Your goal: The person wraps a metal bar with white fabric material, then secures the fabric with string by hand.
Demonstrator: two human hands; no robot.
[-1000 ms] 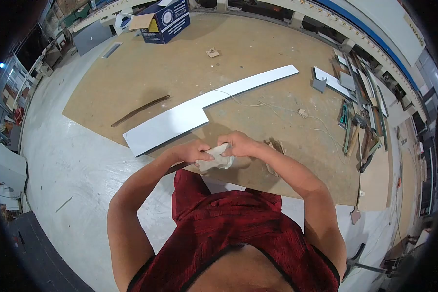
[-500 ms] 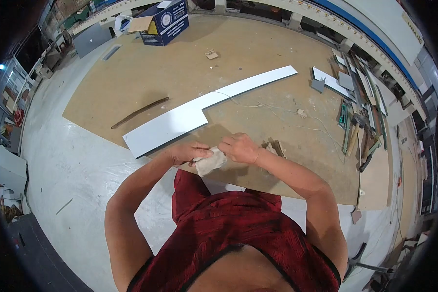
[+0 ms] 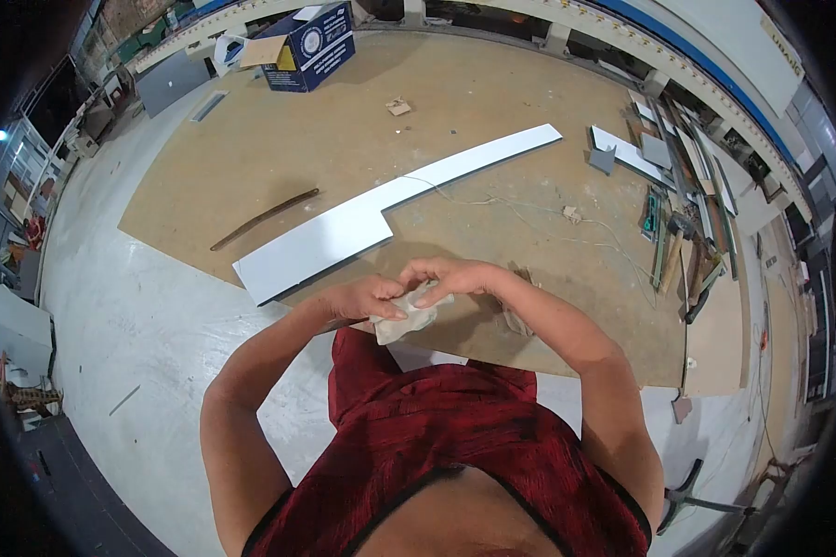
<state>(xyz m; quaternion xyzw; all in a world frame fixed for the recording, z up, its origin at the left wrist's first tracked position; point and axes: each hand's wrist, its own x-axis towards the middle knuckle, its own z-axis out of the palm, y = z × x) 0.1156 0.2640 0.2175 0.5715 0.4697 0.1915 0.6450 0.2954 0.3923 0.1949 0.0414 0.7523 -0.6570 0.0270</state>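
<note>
A crumpled off-white cloth (image 3: pixel 407 321) is pinched between my two hands, just above the table's near edge. My left hand (image 3: pixel 367 299) has its thumb pressed on the cloth's left side. A thin dark strip shows below my left wrist; I cannot make out what it is. My right hand (image 3: pixel 441 278) curls over the top right of the cloth, with the thumb lying on it. Beyond my hands lies a white L-shaped panel (image 3: pixel 330 239), flat on the brown table (image 3: pixel 492 84).
Beyond the panel are a curved dark strip (image 3: pixel 265 219) and a blue box (image 3: pixel 311 51). On the right lie a hammer (image 3: pixel 678 237), a white board (image 3: pixel 627 153) and a pile of long strips (image 3: pixel 706 186). Thin string (image 3: pixel 529 213) trails across the table.
My right hand has turned, and its thumb now lies over the cloth. The cloth has shifted slightly right and down. The panel and tools stay where they lay.
</note>
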